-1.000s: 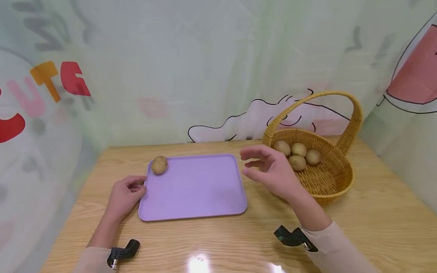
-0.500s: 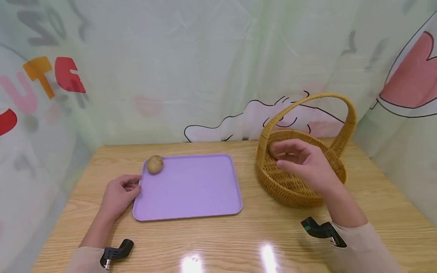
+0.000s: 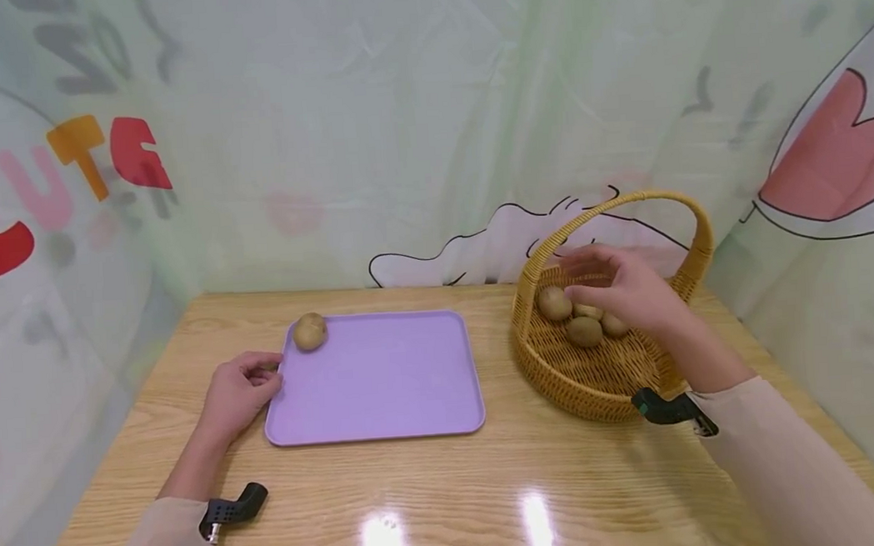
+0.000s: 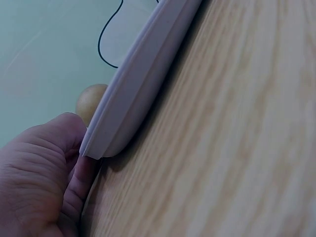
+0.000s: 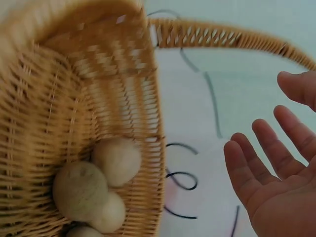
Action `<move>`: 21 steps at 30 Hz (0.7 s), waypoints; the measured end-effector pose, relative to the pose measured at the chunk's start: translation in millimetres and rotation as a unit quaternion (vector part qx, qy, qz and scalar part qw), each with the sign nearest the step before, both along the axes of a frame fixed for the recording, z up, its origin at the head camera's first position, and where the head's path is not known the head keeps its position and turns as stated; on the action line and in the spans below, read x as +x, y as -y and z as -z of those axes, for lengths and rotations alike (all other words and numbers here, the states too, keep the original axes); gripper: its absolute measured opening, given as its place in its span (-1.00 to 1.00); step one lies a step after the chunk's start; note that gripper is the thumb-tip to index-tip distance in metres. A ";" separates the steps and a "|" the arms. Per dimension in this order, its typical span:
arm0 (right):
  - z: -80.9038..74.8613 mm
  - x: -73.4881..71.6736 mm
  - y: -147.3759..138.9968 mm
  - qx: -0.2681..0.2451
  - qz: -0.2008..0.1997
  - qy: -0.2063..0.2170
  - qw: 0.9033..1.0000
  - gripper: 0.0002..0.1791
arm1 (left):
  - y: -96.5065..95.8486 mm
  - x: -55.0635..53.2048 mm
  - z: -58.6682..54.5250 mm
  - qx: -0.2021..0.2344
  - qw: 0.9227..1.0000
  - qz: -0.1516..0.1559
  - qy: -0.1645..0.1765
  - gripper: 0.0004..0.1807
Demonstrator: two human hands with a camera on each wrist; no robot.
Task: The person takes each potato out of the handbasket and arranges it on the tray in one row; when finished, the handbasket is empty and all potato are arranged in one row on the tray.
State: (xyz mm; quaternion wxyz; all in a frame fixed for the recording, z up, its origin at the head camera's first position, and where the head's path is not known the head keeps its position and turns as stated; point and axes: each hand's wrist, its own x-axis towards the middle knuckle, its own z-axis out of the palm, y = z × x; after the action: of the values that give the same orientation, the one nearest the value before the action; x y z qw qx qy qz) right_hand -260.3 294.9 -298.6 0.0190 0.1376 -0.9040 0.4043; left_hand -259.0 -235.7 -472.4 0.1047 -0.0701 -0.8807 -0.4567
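Head view: the letters CUTE run in red, pink and orange across the left of the curtain [image 3: 324, 146], and the greyish lettering above them is too faint to read. On the desk [image 3: 450, 493], the purple tray [image 3: 383, 376] lies left of centre near the far edge, a strip of wood dividing its right edge from the wicker basket [image 3: 564, 386], with a broad stretch along the near edge. The left hand [image 3: 241, 393] pinches the tray's left edge between thumb and fingers, just nearer than the lone potato [image 3: 309, 332] at the far left corner. The right hand [image 3: 626, 291], fingers relaxed and holding nothing, hovers over the basket, near its four potatoes [image 3: 584, 332].
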 end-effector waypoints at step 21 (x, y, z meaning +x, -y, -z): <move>69.8 -55.8 -36.4 0.089 0.020 0.044 0.995 -0.56 | -16.9 2.2 5.8 0.020 1.000 0.020 0.010 -0.70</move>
State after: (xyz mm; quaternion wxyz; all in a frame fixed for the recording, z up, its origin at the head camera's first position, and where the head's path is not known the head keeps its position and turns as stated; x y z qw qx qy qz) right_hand -316.1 331.3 -368.4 -0.0253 0.1031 -0.9390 0.3271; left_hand -256.7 -218.8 -478.2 0.0879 -0.0806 -0.8709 -0.4767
